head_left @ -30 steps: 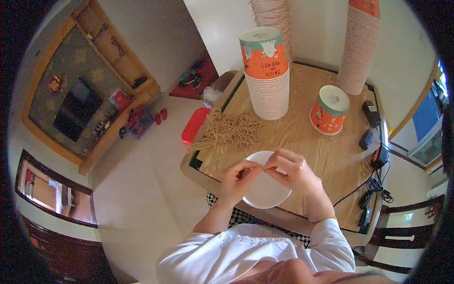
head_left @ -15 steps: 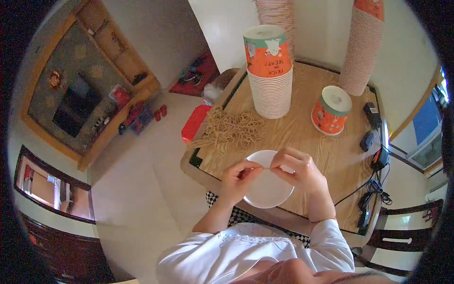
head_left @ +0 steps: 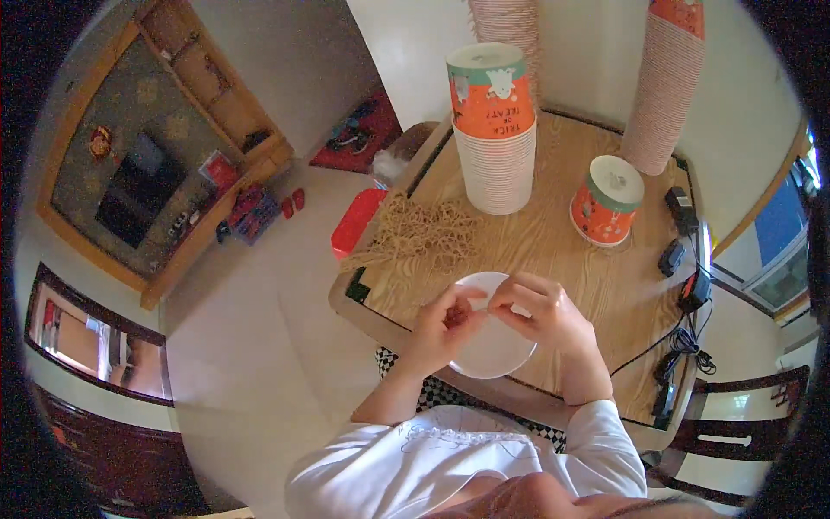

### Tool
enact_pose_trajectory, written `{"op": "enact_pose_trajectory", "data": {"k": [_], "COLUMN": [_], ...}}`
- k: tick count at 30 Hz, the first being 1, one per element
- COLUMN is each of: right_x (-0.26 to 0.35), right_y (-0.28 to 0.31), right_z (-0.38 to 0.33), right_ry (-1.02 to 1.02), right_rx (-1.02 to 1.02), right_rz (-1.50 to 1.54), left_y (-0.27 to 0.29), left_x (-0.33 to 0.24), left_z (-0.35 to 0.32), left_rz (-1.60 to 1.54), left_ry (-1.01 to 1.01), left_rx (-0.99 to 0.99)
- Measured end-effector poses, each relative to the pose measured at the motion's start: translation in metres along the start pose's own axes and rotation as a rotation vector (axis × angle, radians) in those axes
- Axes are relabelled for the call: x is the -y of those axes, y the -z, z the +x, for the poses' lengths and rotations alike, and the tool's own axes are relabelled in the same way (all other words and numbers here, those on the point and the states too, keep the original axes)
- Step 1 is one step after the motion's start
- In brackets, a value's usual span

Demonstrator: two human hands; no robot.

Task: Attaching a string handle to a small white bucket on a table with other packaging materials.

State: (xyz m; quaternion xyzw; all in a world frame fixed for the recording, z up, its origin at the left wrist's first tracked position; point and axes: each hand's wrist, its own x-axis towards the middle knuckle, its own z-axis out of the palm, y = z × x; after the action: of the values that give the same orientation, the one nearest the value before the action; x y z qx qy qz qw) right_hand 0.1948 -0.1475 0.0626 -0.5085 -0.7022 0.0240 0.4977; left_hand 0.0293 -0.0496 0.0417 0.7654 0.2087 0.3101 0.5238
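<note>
Both hands are close together above a round white paper tub or bowl (head_left: 497, 353), which sits at the table's near edge. My left hand (head_left: 439, 333) has its thumb and forefinger spread apart, the thumb tip close to the right fingertips. The fingers of my right hand (head_left: 549, 313) are pinched together; whatever is between them is too small to make out. Beyond the left hand lies a tangled pile of tan twine loops (head_left: 424, 232). A stack of nested paper tubs (head_left: 497, 169), the top one orange and green, stands upside down behind it.
Another orange tub (head_left: 605, 208) is upside down at the right, near a tall leaning stack (head_left: 666, 95). Black adapters and cables (head_left: 683, 342) run along the table's right edge. A red container (head_left: 359, 221) stands beyond the left edge. A dark chair (head_left: 743, 424) is at the right.
My left thumb and forefinger have parted from their pinch, and a thin strand seen between the hands no longer shows clearly. My right hand has barely moved. The tub stays in place.
</note>
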Motion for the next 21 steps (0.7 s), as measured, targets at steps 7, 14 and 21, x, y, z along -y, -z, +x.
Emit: {"op": "enact_pose_trajectory", "data": {"k": [7, 14, 21], "right_x": [0.001, -0.002, -0.008], "right_y": [0.017, 0.000, 0.007], "right_z": [-0.005, 0.003, -0.003], "right_ry": [-0.075, 0.068, 0.006], "right_rx": [-0.054, -0.123, 0.058], "right_rz": [-0.017, -0.135, 0.003], "left_y": [0.004, 0.006, 0.012], "left_x": [0.016, 0.013, 0.020], "left_z": [-0.005, -0.006, -0.007], "left_rz": [-0.205, -0.174, -0.087], "left_ry": [-0.035, 0.037, 0.013], "left_rx": [-0.081, -0.020, 0.021]}}
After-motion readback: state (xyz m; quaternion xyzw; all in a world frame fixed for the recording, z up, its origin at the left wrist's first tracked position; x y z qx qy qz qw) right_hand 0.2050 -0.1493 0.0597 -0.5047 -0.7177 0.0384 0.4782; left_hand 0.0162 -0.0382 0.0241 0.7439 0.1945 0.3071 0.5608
